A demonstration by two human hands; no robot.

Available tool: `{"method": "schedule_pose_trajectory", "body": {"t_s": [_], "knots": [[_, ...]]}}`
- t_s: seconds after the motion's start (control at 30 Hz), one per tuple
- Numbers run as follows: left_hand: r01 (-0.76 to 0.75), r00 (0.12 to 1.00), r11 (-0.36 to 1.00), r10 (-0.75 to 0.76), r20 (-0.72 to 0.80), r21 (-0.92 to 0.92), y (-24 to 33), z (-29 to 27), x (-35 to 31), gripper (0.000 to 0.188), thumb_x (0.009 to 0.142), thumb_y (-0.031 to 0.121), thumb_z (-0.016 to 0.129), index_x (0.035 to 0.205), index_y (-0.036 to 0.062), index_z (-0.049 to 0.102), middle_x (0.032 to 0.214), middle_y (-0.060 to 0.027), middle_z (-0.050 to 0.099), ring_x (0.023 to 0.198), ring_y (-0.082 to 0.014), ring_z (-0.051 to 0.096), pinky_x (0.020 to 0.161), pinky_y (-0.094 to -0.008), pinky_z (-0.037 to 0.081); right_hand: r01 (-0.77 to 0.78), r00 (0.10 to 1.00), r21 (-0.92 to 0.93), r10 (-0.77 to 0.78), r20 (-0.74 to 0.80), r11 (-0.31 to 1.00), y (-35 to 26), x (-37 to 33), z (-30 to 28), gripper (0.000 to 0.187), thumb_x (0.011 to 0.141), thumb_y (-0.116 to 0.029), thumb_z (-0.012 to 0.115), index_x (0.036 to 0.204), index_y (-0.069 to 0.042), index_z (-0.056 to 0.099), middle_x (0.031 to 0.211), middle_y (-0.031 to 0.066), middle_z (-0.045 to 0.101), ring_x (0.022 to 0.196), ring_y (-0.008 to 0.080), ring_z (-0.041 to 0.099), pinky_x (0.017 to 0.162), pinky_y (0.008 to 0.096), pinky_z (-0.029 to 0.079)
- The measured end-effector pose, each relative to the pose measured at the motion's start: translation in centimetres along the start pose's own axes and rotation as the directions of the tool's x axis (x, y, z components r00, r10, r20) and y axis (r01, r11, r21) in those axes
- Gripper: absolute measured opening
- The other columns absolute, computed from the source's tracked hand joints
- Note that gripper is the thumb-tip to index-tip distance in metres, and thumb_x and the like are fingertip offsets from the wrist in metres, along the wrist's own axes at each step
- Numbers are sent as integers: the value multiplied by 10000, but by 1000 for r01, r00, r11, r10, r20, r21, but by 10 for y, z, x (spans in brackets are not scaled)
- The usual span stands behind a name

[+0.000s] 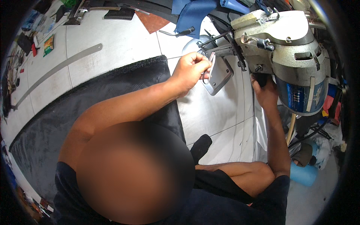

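A metal cutting machine with a heavy grey motor housing (292, 56) lies on its side at the right. Its flat metal base plate (221, 77) points toward the middle. My left hand (190, 71) is pinched on a thin, narrow band (212, 66), pale on one side and dark along a curved edge, beside the base plate. Under the motor housing, my right hand (265, 90) is closed around a dark part of the machine that looks like a handle; its fingertips are partly hidden.
Black fabric (101, 97) covers the tiled floor at the left. A long curved metal strip (60, 67) lies beyond it. Blue cloth (191, 17) and a brown-red piece (152, 21) sit at the back. A light blue roll (304, 173) is at the lower right.
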State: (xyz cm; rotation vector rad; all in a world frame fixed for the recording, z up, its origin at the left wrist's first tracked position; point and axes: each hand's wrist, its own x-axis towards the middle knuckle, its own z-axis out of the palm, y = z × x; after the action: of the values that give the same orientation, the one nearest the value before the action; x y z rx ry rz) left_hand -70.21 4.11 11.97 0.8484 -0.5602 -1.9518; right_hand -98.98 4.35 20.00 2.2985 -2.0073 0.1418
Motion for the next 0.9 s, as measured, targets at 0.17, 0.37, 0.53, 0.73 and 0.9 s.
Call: {"method": "schedule_pose_trajectory", "body": {"t_s": [0.17,0.37,0.53,0.73,0.9], "knots": [[9,1000,998,-11,-25,-63,-2,14,6,118,898,93,617,956,7,560,855,-74,608,737,-139,608,747,-284,552,19,979,-115,5,201,993,5,0,-2,566,831,-442,631,1166,5,539,1119,285,588,1015,454,583,878,476,476],[-23,994,996,15,-104,-83,-2,17,14,109,913,97,594,955,1,563,855,-72,617,781,-134,629,745,-269,553,53,999,-60,-53,9,997,7,-2,5,475,832,-365,669,1107,6,561,967,247,643,837,423,630,732,451,514],[-32,991,994,18,-134,-106,1,16,18,99,922,98,578,945,2,571,851,-62,616,761,-122,625,694,-234,533,134,991,-101,-134,3,986,2,-2,2,498,832,-389,657,1130,0,564,1015,242,635,893,424,624,786,453,506],[-103,980,990,84,-179,-97,13,23,31,123,914,105,596,923,-18,594,811,-61,609,713,-118,612,655,-235,522,-66,996,-66,70,50,996,6,-3,4,527,825,-412,646,1157,-12,560,1057,234,621,954,416,612,840,466,496],[-119,959,991,129,-253,54,16,24,45,132,890,84,597,946,-36,598,785,-68,611,698,-123,611,642,-238,517,-10,999,20,9,36,1000,0,-1,0,474,821,-338,681,1141,-3,581,1029,246,645,937,430,622,826,449,495]]}}
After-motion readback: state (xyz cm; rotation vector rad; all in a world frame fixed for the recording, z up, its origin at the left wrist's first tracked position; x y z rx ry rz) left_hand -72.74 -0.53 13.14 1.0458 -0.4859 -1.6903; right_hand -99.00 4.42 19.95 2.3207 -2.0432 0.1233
